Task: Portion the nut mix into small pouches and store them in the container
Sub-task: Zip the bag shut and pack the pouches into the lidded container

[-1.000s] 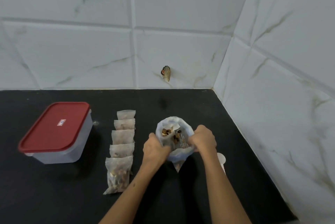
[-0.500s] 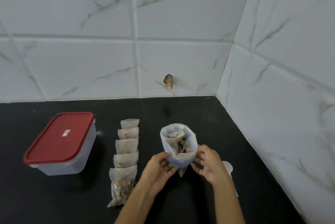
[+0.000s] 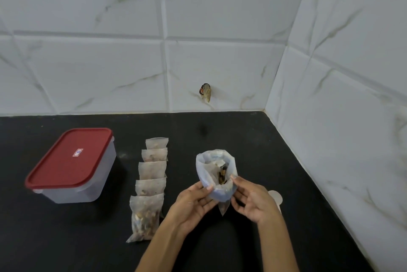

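Observation:
An open translucent bag of nut mix (image 3: 217, 174) stands on the black counter, its rim rolled down and dark nuts showing inside. My left hand (image 3: 193, 202) holds its near left side between thumb and fingers. My right hand (image 3: 253, 199) pinches the near right rim with thumb and fingertips. Left of the bag lies a row of several small filled pouches (image 3: 149, 185), overlapping front to back. Farther left sits a clear plastic container (image 3: 83, 185) with its red lid (image 3: 70, 159) on.
A small white round object (image 3: 276, 198) lies on the black counter (image 3: 242, 137) behind my right hand, mostly hidden. Tiled walls meet in a corner at the back right. A small wrapper-like thing (image 3: 206, 93) sticks to the back wall.
My hands have slid from gripping the bag's upper sides to lower on its near side, with fingers more extended. The view has tilted up and shifted slightly.

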Demonstrator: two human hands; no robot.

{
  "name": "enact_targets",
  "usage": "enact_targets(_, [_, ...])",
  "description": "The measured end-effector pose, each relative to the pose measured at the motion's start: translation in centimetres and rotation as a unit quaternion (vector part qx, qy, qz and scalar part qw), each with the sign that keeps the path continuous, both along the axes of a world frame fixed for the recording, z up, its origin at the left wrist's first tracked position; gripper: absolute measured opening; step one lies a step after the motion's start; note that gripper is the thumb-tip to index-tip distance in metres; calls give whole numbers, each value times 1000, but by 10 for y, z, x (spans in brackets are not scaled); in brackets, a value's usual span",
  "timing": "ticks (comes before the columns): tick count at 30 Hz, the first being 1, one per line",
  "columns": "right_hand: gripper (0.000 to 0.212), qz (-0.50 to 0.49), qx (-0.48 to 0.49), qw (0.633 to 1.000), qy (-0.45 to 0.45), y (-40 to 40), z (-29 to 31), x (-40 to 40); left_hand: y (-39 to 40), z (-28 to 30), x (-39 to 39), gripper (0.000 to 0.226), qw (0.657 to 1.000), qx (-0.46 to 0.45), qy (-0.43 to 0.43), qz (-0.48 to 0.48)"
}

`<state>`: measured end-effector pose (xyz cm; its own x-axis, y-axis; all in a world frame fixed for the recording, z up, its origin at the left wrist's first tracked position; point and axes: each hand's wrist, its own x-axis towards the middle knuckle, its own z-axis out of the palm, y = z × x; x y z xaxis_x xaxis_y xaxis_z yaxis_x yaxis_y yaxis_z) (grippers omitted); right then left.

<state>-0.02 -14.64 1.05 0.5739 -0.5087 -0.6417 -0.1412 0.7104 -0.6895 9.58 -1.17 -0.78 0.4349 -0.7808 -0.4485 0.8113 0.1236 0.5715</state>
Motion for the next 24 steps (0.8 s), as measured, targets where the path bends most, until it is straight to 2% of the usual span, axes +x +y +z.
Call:
enact_targets(4, [22, 14, -47, 999, 10, 5, 1, 6, -8, 10, -2, 41, 995, 91, -24, 45])
enact_targets(8, [21, -3, -171, 985, 36, 10, 2, 15, -24, 20, 1, 20, 967, 218, -83, 101])
enact_targets(10, [18, -21, -281, 955, 96, 14, 1, 19, -30, 21, 2, 19, 946, 252, -136, 153])
enact_targets(12, [16, -28, -399, 903, 158, 20, 1, 20, -30, 18, -1, 22, 923, 267, -193, 199])
enact_targets(15, [13, -19, -495, 849, 187, 21, -1, 20, -27, 6, -13, 28, 909, 258, -258, 201])
enact_targets(16, [13, -9, -492, 849, 191, 18, -2, 20, -27, 4, -16, 28, 913, 249, -262, 189])
enact_targets(17, [14, -4, -463, 866, 189, 14, -2, 21, -26, 3, -18, 28, 922, 236, -252, 177])
enact_targets(19, [17, -6, -337, 931, 140, 8, -2, 21, -25, 6, -16, 22, 944, 207, -201, 162])
enact_targets(21, [21, -4, -224, 971, 86, 4, -1, 19, -23, 13, -12, 19, 959, 183, -146, 158])
enact_targets(22, [21, -4, -199, 977, 73, 2, 0, 18, -24, 17, -10, 17, 962, 177, -138, 159])
enact_targets(24, [19, -8, -213, 974, 70, 3, 3, 17, -24, 19, -9, 19, 957, 181, -154, 166])
